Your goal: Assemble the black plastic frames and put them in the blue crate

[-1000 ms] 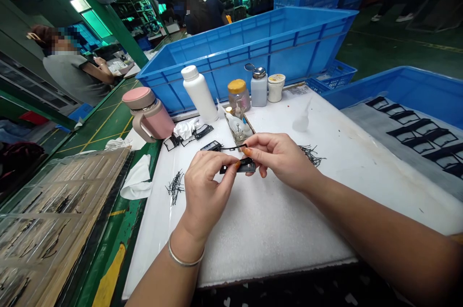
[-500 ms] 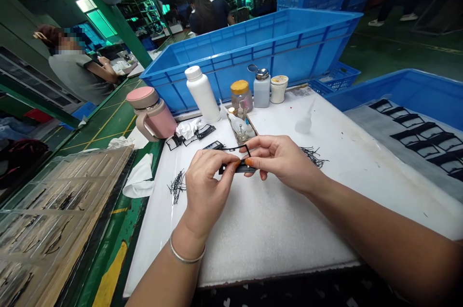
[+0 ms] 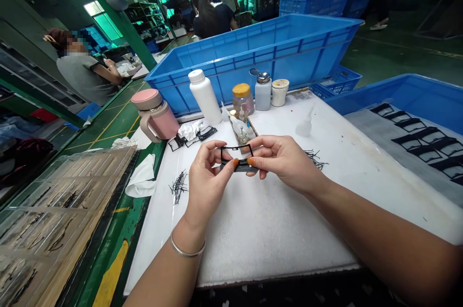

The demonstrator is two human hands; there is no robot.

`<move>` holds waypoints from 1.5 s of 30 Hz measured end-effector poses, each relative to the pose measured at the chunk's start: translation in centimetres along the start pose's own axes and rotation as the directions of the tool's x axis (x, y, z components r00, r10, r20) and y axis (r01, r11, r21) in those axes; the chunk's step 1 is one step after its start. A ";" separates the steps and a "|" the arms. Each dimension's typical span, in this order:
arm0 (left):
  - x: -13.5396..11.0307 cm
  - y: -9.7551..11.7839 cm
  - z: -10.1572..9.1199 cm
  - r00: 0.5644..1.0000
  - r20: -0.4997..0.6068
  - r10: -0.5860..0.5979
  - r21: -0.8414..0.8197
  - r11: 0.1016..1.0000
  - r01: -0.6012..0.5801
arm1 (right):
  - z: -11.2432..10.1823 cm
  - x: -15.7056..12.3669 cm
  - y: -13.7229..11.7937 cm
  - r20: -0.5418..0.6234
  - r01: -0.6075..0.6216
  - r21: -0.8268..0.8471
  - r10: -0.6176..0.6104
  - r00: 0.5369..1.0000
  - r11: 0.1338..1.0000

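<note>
Thin black rectangular frame, now raised so its whole outline shows, pinched between the fingertips of my left hand and my right hand. A dark strip sits just beneath it, also among my fingers. Both lie above the white foam sheet, nearer its far edge. Loose black wires lie to my left, more wires to my right.

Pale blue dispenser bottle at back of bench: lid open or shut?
Open: the round lid of the pale blue dispenser bottle stands up to the left, off the metal pump top, not seated on it.
</note>
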State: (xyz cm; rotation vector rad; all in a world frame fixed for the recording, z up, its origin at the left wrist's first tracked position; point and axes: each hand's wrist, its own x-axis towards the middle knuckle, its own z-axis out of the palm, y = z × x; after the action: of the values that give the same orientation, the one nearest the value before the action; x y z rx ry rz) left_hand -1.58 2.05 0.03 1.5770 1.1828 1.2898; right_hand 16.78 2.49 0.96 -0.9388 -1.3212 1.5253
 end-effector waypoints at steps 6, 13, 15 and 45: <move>0.1 -0.1 -0.1 0.998 0.032 -0.051 -0.113 0.992 0.054 | -0.1 0.3 0.4 0.050 -0.074 0.073 0.071 0.996 0.995; 0.1 -0.1 -0.2 1.000 0.009 -0.030 -0.135 0.990 0.031 | -0.3 0.4 0.5 0.112 -0.153 0.099 0.142 0.984 0.983; 0.0 -0.1 -0.1 1.000 0.006 -0.030 -0.108 0.994 0.030 | -0.2 0.4 0.5 0.107 -0.143 0.073 0.135 0.985 0.987; 0.8 0.5 -2.2 1.000 -0.011 0.016 -0.058 0.998 -0.017 | -0.2 0.3 0.9 -0.002 -0.069 -0.116 0.070 0.998 0.991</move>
State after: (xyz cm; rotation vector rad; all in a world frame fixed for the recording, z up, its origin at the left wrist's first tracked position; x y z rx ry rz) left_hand -3.65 2.71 1.13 1.5428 1.1310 1.3325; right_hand 16.78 2.86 0.05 -1.0669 -1.4036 1.5149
